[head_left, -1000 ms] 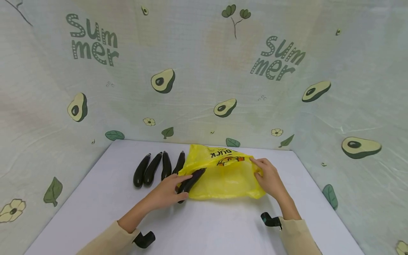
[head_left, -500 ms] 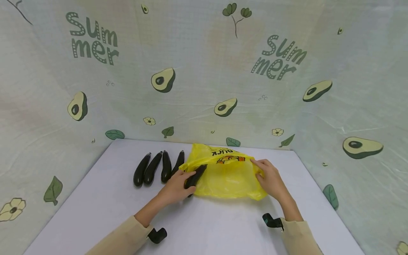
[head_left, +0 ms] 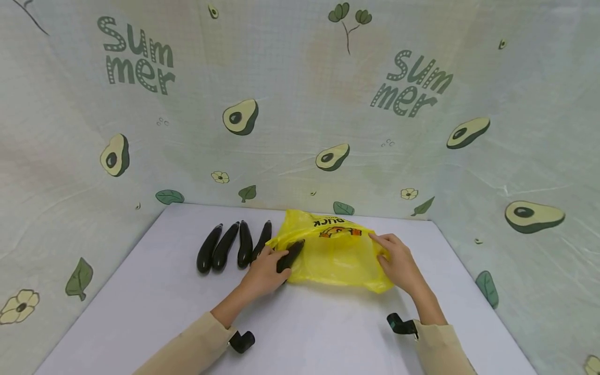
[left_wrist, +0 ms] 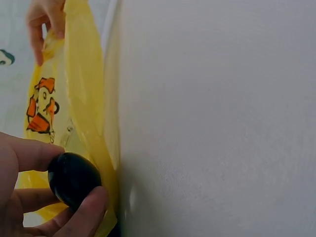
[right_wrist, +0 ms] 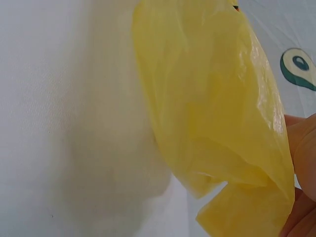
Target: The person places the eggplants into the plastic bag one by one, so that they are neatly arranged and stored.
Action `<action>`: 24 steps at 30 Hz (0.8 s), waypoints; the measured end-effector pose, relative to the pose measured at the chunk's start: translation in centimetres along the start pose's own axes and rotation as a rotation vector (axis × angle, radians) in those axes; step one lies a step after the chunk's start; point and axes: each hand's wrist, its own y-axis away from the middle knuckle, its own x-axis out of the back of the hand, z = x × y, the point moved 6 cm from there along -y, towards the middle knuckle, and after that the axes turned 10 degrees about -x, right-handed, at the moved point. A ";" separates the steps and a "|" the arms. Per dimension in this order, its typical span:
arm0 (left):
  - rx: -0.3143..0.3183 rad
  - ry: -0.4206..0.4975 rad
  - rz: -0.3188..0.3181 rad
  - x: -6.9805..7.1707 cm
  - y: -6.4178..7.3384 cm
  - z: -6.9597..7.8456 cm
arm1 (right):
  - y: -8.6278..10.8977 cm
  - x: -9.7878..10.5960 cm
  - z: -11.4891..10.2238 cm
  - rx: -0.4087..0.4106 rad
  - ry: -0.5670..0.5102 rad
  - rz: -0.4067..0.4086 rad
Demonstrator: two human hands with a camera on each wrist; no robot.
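Note:
My left hand (head_left: 264, 276) grips a dark eggplant (head_left: 291, 256) with fingers and thumb around its thick end. The stem end points away, within the mouth of a yellow plastic bag (head_left: 328, 265). In the left wrist view the rounded eggplant end (left_wrist: 71, 180) shows between fingertips and thumb, with the bag film right beside it. My right hand (head_left: 398, 263) pinches the bag's right edge and holds the upper layer raised. The right wrist view shows mostly yellow film (right_wrist: 212, 98), with part of the right hand (right_wrist: 303, 153) behind its edge.
Several more eggplants (head_left: 225, 246) lie side by side left of the bag, the nearest one partly behind my left hand. All sit on a white table (head_left: 328, 328). A printed cloth (head_left: 290, 104) rises behind and along both sides.
The left hand has moved right and away from me, taking the eggplant farther into the bag's mouth. The right hand stays nearly still at the bag's edge.

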 end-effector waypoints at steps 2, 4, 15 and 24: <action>0.003 -0.010 0.006 -0.1 -0.1 0.0 | 0.0 0.0 0.0 -0.002 -0.002 -0.001; 0.007 -0.029 0.017 -0.2 -0.2 0.1 | 0.0 0.1 0.0 0.000 -0.005 -0.001; 0.022 -0.114 0.066 -0.6 -0.5 0.5 | -0.1 0.0 -0.1 0.008 -0.003 0.000; 0.022 -0.116 0.080 -0.7 -0.8 1.0 | 0.0 -0.2 -0.2 0.000 -0.007 -0.011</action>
